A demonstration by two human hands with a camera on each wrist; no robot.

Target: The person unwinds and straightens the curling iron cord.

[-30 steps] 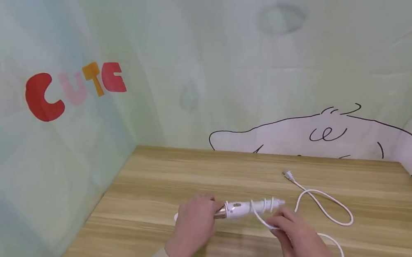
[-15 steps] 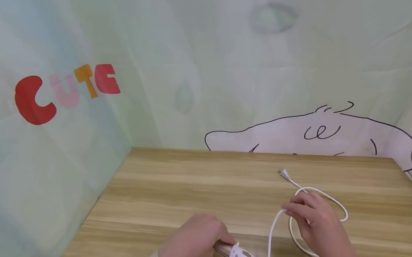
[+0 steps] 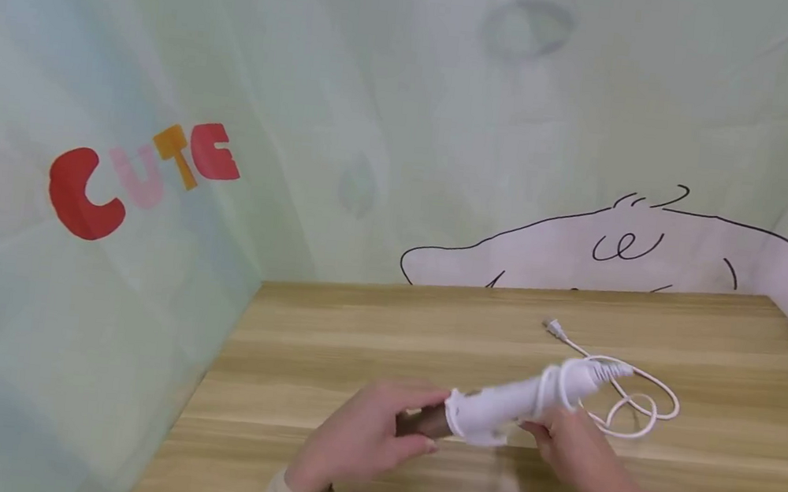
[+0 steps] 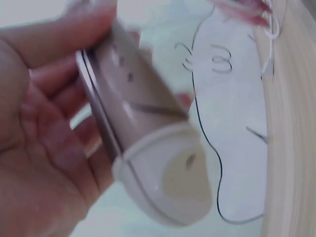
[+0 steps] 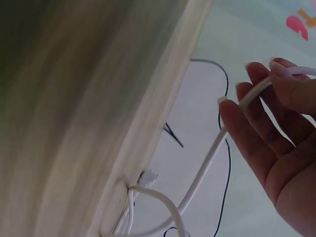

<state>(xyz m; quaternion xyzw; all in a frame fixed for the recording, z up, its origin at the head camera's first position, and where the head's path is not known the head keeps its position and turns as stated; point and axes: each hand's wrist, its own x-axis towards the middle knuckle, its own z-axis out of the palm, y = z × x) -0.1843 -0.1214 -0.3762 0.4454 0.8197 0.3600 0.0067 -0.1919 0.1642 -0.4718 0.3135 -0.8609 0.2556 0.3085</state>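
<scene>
A hair straightener (image 3: 500, 407) with a white handle and brownish-pink barrel is held tilted above the table, its cord end up to the right. My left hand (image 3: 361, 437) grips the barrel between thumb and fingers; the left wrist view shows the barrel (image 4: 133, 89) blurred, with a white end cap (image 4: 168, 177). The white cord (image 5: 202, 168) loops around the handle near its tail. In the right wrist view my right hand (image 5: 291, 138) pinches this cord between thumb and fingers. In the head view the handle partly covers my right hand (image 3: 588, 455).
The cord's plug (image 3: 555, 329) lies toward the back of the wooden table (image 3: 328, 343), with loose cord loops beside it. Behind stands a pale curtain-like backdrop (image 3: 349, 115) with coloured letters and a line-drawn figure.
The straightener dipped toward the front edge, then rose with its tail up to the right. My right hand went out with the cord and came back under the handle.
</scene>
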